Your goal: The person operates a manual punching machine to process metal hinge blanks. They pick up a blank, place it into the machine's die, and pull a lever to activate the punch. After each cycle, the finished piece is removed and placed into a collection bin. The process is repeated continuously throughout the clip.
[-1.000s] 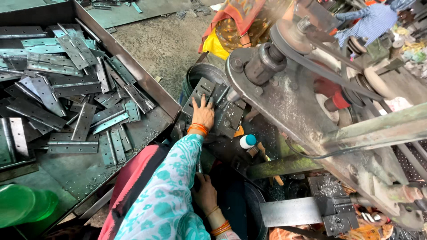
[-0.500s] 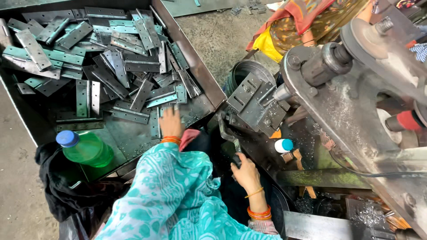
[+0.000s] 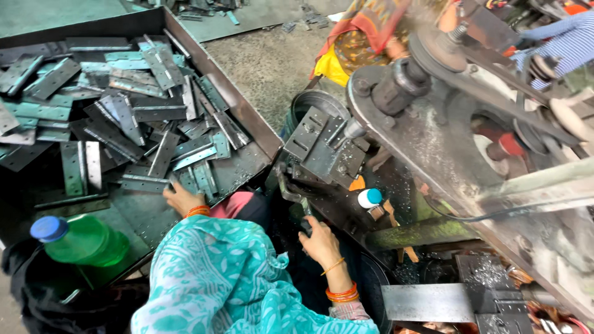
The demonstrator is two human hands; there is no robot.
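Observation:
My left hand (image 3: 180,199) reaches into a big dark metal tray (image 3: 247,120). The tray is heaped with flat grey metal hinges (image 3: 133,127). My fingers curl on the end of one hinge (image 3: 143,184) lying at the near edge of the heap. My right hand (image 3: 318,240) is lower, closed around a dark lever handle (image 3: 305,218). The handle hangs under the press machine's steel fixture block (image 3: 322,148). A teal patterned sleeve (image 3: 229,278) covers my arms, with orange bangles on both wrists.
A green bottle with a blue cap (image 3: 83,242) lies on a black bag at lower left. The belt-driven machine (image 3: 445,105) fills the right side. A small blue-capped bottle (image 3: 370,198) stands by it. Another person in orange cloth (image 3: 365,37) sits beyond.
My left hand left the machine's fixture and swung left into the tray, down to the hinge heap. My right hand stayed on the lever. The view turned left.

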